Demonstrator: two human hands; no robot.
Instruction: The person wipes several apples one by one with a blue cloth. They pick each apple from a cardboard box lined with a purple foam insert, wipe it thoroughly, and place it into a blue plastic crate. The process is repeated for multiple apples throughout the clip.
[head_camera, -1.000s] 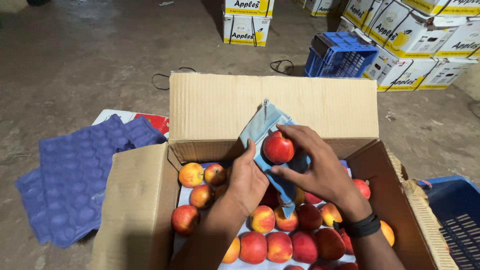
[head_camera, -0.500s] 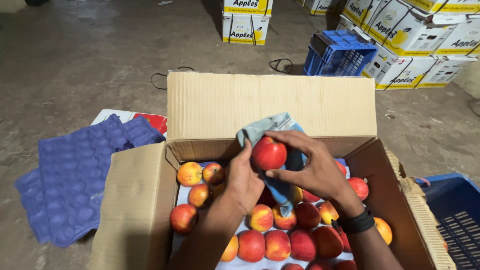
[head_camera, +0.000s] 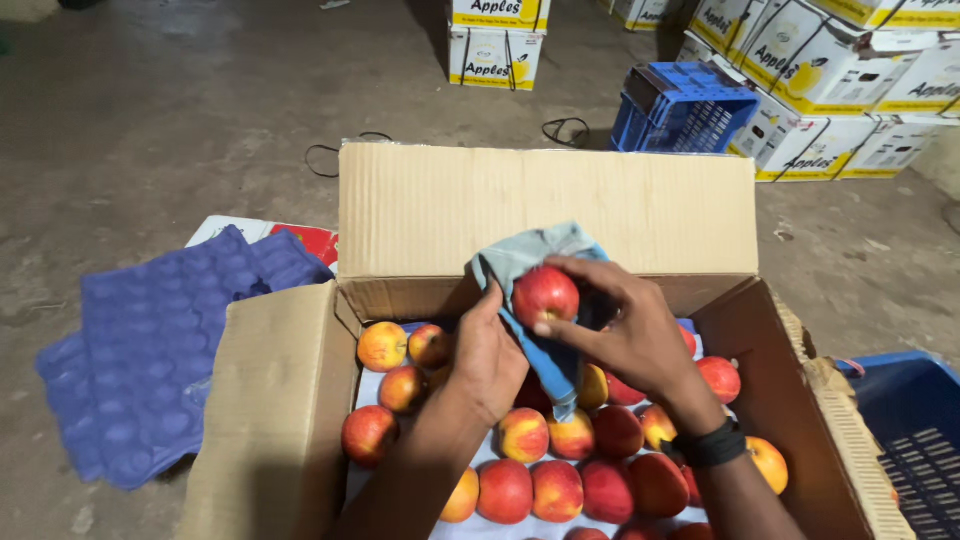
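Right hand (head_camera: 625, 335) had the red apple (head_camera: 545, 295) pinched between thumb and fingertips, held just above the open cardboard box (head_camera: 545, 210), near its back flap. Left hand (head_camera: 490, 355) sat directly left of and below the apple, fingers closed on the grey-blue cloth (head_camera: 530, 255); cloth wrapped behind and under the fruit, its tail hanging down toward the box. Apple roughly round, no clear long axis; left hand was touching it through the cloth, so both were equally close. Inside the box: a layer of red-yellow apples (head_camera: 560, 470) on a pale liner. Left of the box: purple moulded fruit trays (head_camera: 150, 350) on the floor. Behind the box: white cartons with yellow bands (head_camera: 495, 45), more stacked at back right, a blue plastic crate (head_camera: 685, 105) between them. Right of the box: another blue crate (head_camera: 915, 430).
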